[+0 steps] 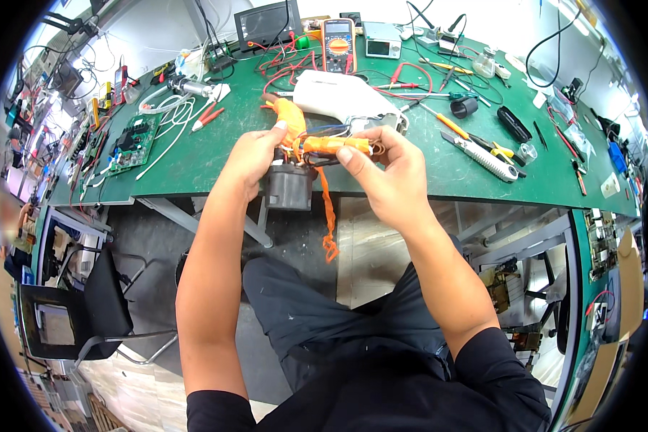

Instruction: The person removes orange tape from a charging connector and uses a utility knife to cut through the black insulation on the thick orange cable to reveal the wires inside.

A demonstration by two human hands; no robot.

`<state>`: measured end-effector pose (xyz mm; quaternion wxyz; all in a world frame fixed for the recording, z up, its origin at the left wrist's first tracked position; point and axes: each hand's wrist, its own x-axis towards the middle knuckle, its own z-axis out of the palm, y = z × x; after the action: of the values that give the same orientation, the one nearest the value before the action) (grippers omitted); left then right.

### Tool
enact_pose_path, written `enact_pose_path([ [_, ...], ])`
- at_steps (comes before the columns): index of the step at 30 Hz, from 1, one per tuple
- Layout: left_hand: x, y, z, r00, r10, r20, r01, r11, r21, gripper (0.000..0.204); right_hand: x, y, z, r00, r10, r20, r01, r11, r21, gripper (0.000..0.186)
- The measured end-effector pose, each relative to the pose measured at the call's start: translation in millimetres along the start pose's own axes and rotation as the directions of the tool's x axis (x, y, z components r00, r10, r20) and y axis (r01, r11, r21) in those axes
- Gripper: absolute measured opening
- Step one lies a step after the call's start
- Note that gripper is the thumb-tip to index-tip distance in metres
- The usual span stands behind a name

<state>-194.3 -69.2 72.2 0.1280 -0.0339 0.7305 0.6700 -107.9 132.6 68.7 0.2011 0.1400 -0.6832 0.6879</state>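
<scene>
At the bench's front edge, my left hand (252,160) is closed round the top of a black cylindrical part (289,189), which looks like a motor housing. An orange-wrapped piece (289,119) rises above it by the thumb. My right hand (392,176) pinches an orange-taped bundle (335,145) between thumb and fingers, with thin wire ends showing beside the fingertips. Wires run between the bundle and the black part. A loose twisted orange strip (328,216) dangles below them. Just behind the hands lies a white plastic housing (338,93) on the green bench (216,173).
Behind stand an orange multimeter (338,47) with red leads and a small display box (382,40). To the right lie a utility knife (482,157), a black cup-shaped part (464,107) and screwdrivers. A circuit board (132,144) and red-handled pliers (207,117) lie left. A black chair (86,302) stands lower left.
</scene>
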Motion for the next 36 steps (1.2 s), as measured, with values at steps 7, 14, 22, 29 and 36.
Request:
enact_pose_path([
  [7,-7.3,-12.4,-8.8,0.990,0.128,-0.056,-0.129,0.992,-0.012,0.050,-12.2,13.3,0.6,0.987,0.161,-0.011,-0.157,0.972,0.172,0.026],
  [14,-82.5,-37.7,19.3,0.625,0.732,-0.271,-0.567,0.664,0.487,0.042,-14.4,11.7,1.7,0.991,0.134,-0.013,-0.127,0.963,0.240,0.029],
  [22,-81.5,-37.8,70.4,0.514,0.828,-0.222,-0.281,0.408,0.869,0.069,9.1,-14.5,9.5,0.999,0.010,0.034,-0.014,0.992,0.122,0.025],
  [29,-76.3,-29.1,59.2,0.488,0.856,-0.172,-0.326,0.362,0.873,0.042,44.1,-22.1,-3.4,0.972,-0.052,0.230,0.107,0.966,-0.235,0.028],
  [36,-76.7,-26.9,34.2,0.433,0.853,-0.293,-0.613,0.517,0.598,0.013,45.7,-13.1,-1.0,0.973,-0.011,0.231,0.036,0.994,-0.106,0.027],
])
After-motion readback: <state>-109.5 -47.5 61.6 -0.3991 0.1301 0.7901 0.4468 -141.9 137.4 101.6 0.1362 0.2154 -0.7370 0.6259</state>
